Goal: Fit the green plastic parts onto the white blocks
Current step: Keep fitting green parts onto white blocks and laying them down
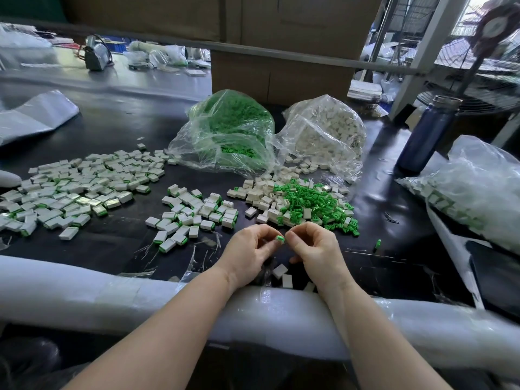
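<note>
Green plastic parts (309, 205) lie in a loose heap on the dark surface (118, 243), mixed with bare white blocks (263, 197) just ahead of the hands. One green part (280, 238) sits between the two hands: the left hand (250, 253) pinches it with curled fingertips, and the right hand (315, 249) meets it from the other side, its fingers also curled in. Whether a white block is hidden inside either grip cannot be told, though a few white blocks (282, 274) lie on the surface directly beneath the hands.

Judging from the piles, the job is well under way but far from over. To the left, a broad spread of finished blocks (70, 192) shows green edges, and a smaller batch of finished blocks (194, 215) lies in the middle. A further bag at the right (472, 192) also seems to hold white pieces with green, perhaps done ones.

What remains is large: a clear bag of green parts (230, 130) and a clear bag of white blocks (329, 130) stand behind the heap, both still quite full. One stray green part (378, 244) lies alone at the right of the hands.
</note>
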A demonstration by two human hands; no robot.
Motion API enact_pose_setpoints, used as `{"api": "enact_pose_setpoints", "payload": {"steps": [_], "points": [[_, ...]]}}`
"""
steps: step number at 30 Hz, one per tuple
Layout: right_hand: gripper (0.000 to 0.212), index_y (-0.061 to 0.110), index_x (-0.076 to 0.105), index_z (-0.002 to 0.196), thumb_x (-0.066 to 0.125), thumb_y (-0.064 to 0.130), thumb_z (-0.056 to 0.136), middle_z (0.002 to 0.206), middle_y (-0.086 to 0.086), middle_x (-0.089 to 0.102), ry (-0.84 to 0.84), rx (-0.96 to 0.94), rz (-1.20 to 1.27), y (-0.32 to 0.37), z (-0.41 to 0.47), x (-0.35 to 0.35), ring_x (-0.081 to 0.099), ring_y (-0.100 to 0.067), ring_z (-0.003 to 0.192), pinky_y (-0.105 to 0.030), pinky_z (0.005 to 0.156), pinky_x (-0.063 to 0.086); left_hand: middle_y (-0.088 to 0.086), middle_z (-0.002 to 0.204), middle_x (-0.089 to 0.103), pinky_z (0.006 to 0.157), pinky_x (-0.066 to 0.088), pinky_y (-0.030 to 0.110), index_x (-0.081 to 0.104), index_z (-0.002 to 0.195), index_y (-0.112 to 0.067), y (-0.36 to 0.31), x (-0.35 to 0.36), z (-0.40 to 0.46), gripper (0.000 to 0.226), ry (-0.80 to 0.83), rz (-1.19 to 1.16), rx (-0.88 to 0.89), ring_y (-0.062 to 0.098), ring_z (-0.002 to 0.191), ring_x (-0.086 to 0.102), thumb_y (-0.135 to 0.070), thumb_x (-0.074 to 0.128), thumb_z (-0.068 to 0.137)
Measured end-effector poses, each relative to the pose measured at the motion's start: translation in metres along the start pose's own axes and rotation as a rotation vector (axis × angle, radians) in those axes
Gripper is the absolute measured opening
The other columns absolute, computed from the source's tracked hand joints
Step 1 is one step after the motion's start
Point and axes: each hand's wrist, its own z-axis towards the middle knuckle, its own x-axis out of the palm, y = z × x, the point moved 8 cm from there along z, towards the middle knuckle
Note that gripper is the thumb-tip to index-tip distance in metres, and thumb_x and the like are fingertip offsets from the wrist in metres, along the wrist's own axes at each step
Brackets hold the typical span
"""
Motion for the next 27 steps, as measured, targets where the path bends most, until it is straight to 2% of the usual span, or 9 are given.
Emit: {"api": "enact_pose_setpoints", "payload": {"steps": [3,6,8,11,13,16,20,24,27], "points": [[0.018,0.014,0.061,0.069,0.063,0.007,0.085,0.061,0.001,0.057,-0.131,0.01,-0.02,-0.003,0.001,-0.014,0.05,-0.011,0.055,-0.029,0.055,0.047,-0.002,0.084,0.065,0.074,0.052,0.018,0.065,0.101,-0.014,0.005,-0.009,0.001,0.014,-0.099,-0.018,-0.045,0.013,0.079,0.062,-0.011,0.061,0.088],[0.018,0.016,0.061,0.069,0.063,0.008,0.085,0.065,0.003,0.059,-0.244,0.031,-0.053,-0.007,0.001,-0.026,0.051,-0.01,0.061,-0.021,0.06,0.044,-0.004,0.079,0.061,0.066,0.053,0.015,0.063,0.108,-0.016,0.011,-0.021,0.0,0.022,-0.221,-0.009,-0.08,0.01,0.071,0.061,-0.006,0.057,0.09],[0.017,0.018,0.062,0.071,0.064,0.008,0.085,0.07,0.002,0.061,-0.298,0.045,-0.084,-0.01,0.002,-0.031,0.053,-0.01,0.066,-0.018,0.062,0.042,-0.002,0.085,0.063,0.069,0.053,0.018,0.064,0.11,-0.016,0.015,-0.032,-0.002,0.025,-0.335,0.014,-0.111,0.013,0.076,0.062,-0.005,0.055,0.09],[0.008,0.016,0.064,0.082,0.063,0.008,0.084,0.083,-0.002,0.064,-0.369,0.091,-0.136,-0.015,0.002,-0.039,0.056,-0.014,0.077,-0.022,0.071,0.042,0.005,0.108,0.057,0.081,0.046,0.02,0.064,0.116,-0.016,0.018,-0.044,-0.004,0.028,-0.45,0.094,-0.131,0.015,0.089,0.058,-0.008,0.056,0.09],[0.011,0.012,0.065,0.094,0.062,0.008,0.085,0.093,-0.005,0.065,-0.39,0.117,-0.197,-0.018,0.003,-0.041,0.056,-0.015,0.084,-0.026,0.078,0.043,0.007,0.121,0.045,0.087,0.038,0.015,0.059,0.122,-0.013,0.021,-0.044,-0.003,0.033,-0.439,0.121,-0.163,0.016,0.095,0.054,-0.009,0.058,0.089],[0.021,0.013,0.063,0.105,0.061,0.007,0.085,0.104,-0.005,0.062,-0.4,0.119,-0.303,-0.017,0.003,-0.043,0.054,-0.018,0.096,-0.03,0.087,0.043,0.01,0.132,0.033,0.087,0.027,0.008,0.049,0.131,-0.005,0.022,-0.04,-0.002,0.044,-0.394,0.213,-0.195,0.013,0.101,0.041,-0.011,0.059,0.089],[0.033,0.012,0.059,0.118,0.059,0.007,0.085,0.119,-0.004,0.057,-0.39,0.131,-0.413,-0.017,0.004,-0.043,0.048,-0.022,0.114,-0.028,0.095,0.035,0.013,0.14,0.023,0.101,0.026,0.021,0.046,0.127,0.003,0.027,-0.036,-0.001,0.043,-0.338,0.29,-0.271,0.027,0.126,0.034,-0.014,0.058,0.089],[0.045,0.014,0.048,0.132,0.058,0.012,0.088,0.138,-0.002,0.046,-0.328,0.17,-0.542,-0.019,0.006,-0.037,0.038,-0.022,0.128,-0.031,0.103,0.03,0.012,0.151,0.01,0.111,0.016,0.026,0.037,0.135,0.002,0.026,-0.033,0.0,0.052,-0.297,0.366,-0.29,0.028,0.139,0.017,-0.018,0.055,0.091],[0.055,0.018,0.036,0.141,0.056,0.021,0.091,0.15,0.001,0.031,-0.265,0.213,-0.644,-0.022,0.008,-0.032,0.027,-0.02,0.138,-0.035,0.109,0.025,0.008,0.155,-0.002,0.114,0.005,0.025,0.022,0.144,0.0,0.025,-0.028,0.002,0.064,-0.251,0.414,-0.271,0.024,0.144,0.001,-0.022,0.053,0.093]]}}
